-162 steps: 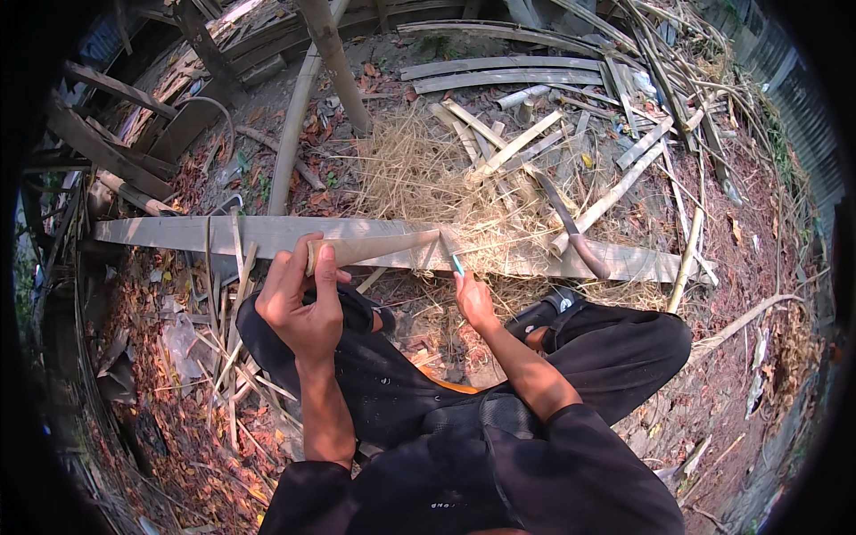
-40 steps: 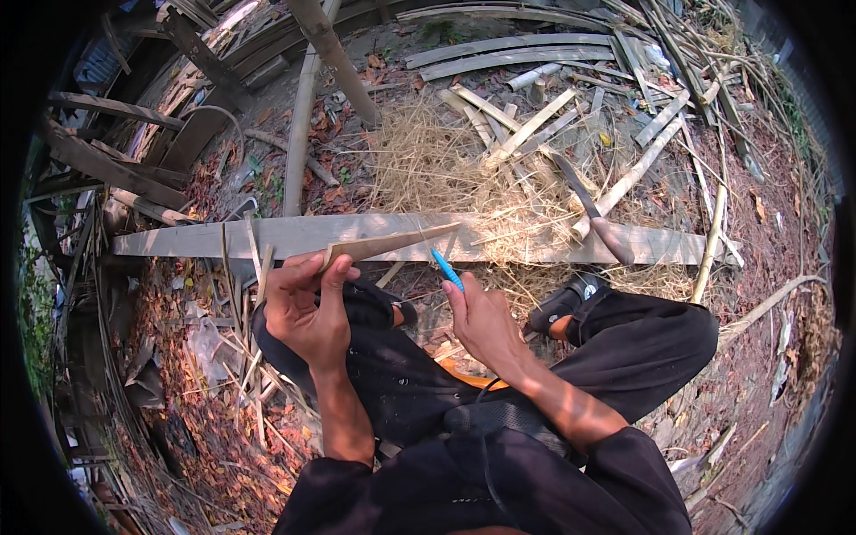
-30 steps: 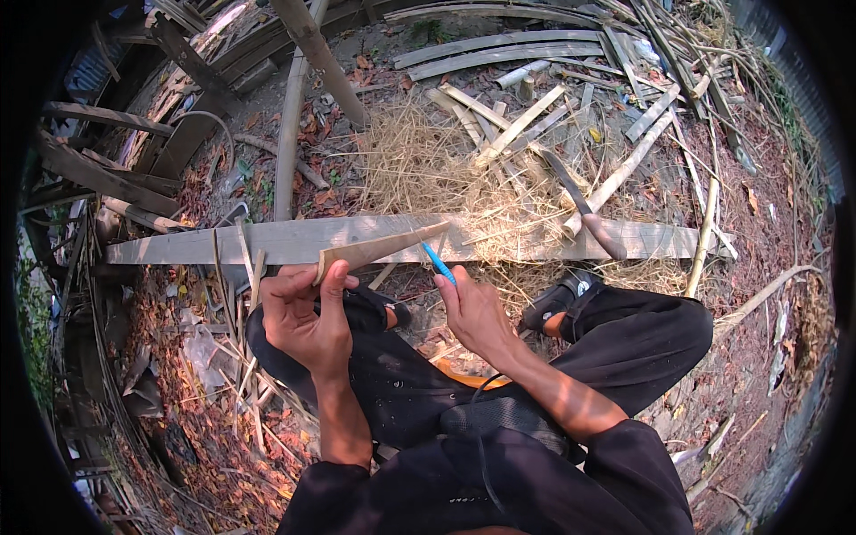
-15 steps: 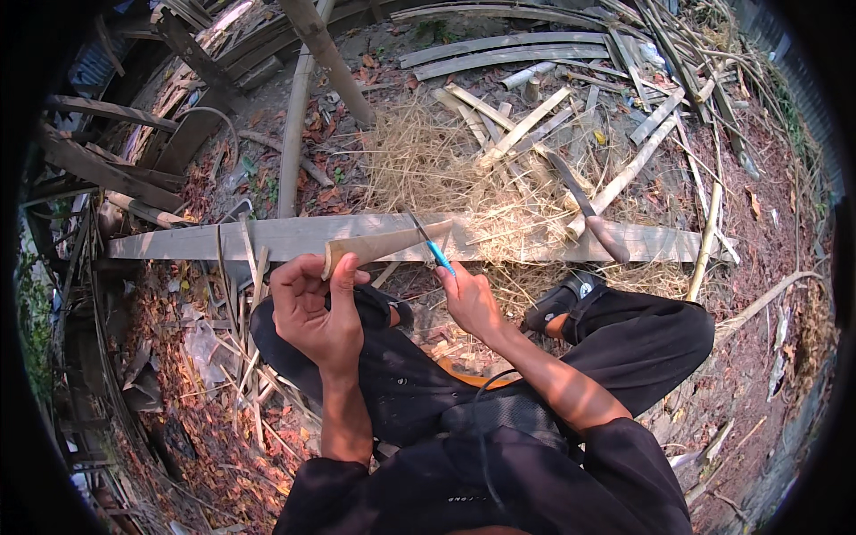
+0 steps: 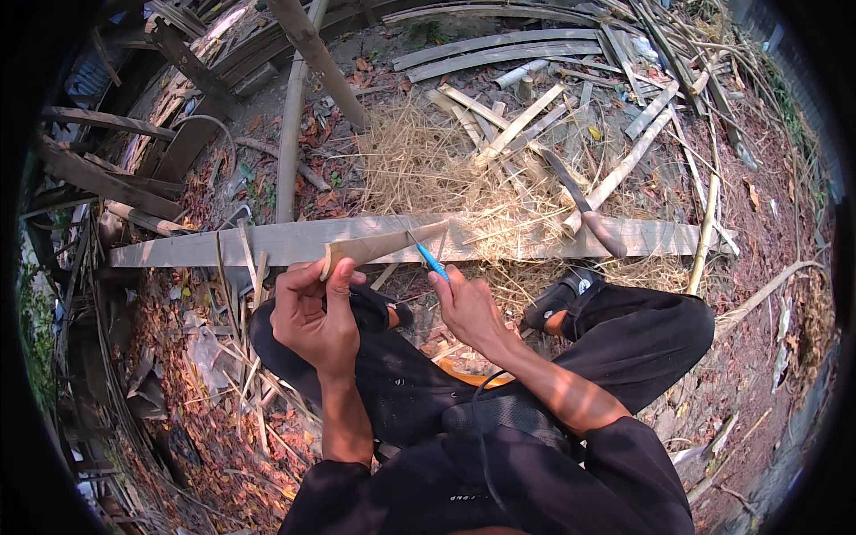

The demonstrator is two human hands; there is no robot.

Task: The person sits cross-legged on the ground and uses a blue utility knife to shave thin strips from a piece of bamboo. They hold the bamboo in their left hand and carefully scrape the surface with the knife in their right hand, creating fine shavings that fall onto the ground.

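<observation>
While the person sits on the ground with knees spread, the left hand grips the thick end of a tapered bamboo piece, fingers and thumb wrapped round it, holding it up so its thin end points toward the right hand. That hand is closed around a small blue-handled knife, whose blade touches the bamboo piece near its narrow end. Just beyond both hands a long flat plank lies crosswise on the ground. Past the right hand, pale shavings pile up, and a curved chopping blade rests across the plank. A black shoe sits just beside the right hand.
</observation>
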